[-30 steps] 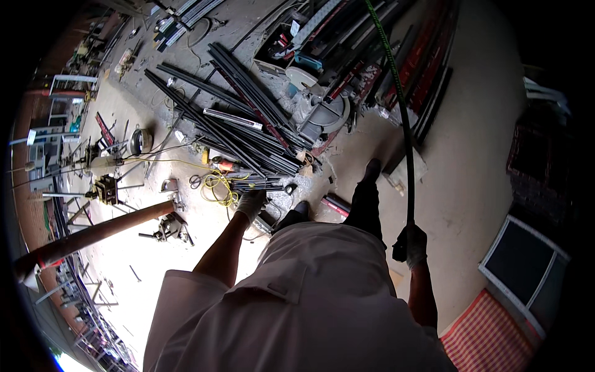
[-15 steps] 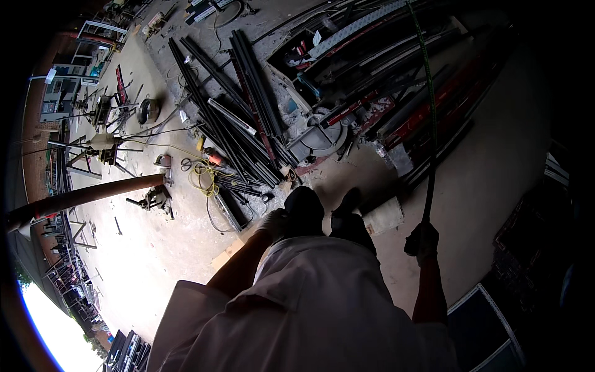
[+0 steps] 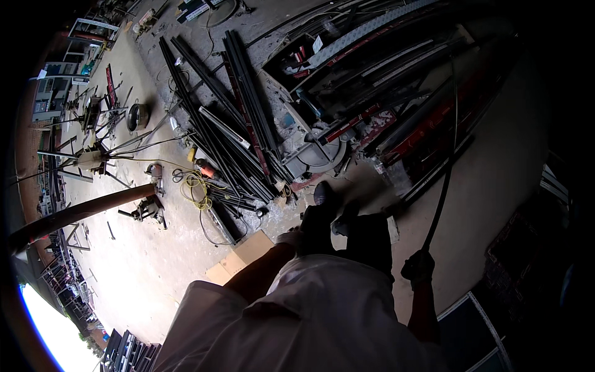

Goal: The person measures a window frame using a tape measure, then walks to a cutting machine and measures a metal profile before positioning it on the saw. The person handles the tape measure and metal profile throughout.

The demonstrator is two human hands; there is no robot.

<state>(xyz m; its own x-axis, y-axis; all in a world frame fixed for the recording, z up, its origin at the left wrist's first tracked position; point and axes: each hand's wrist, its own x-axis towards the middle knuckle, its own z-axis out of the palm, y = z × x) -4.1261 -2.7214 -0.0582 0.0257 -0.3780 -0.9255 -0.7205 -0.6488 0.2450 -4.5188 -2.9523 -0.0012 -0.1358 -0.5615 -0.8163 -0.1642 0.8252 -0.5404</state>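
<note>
My gloved right hand (image 3: 418,268) is closed around the lower end of a long, thin dark strip (image 3: 445,186). The strip rises away from me with a slight bend, its far end passing in front of the stacked profiles. What it is made of does not show. Beside my left thigh hangs my gloved left hand (image 3: 290,239). Its fingers are dark and partly lost against my trousers, so their pose is unclear. Ahead of my feet stands a grey mitre saw base (image 3: 316,152). Black metal profiles (image 3: 248,93) lie in a bundle on the floor to its left.
An orange power tool (image 3: 204,167) and a coiled yellow cord (image 3: 197,191) lie left of the bundle. A brown post (image 3: 93,208) crosses the left side. Flat cardboard (image 3: 242,257) lies near my left arm. Long red and dark profiles (image 3: 421,139) are stacked at right; a framed panel (image 3: 468,325) sits lower right.
My feet and legs have shifted as I step, and the view has moved a little. The strip in my right hand now leans farther right. More of the cardboard shows.
</note>
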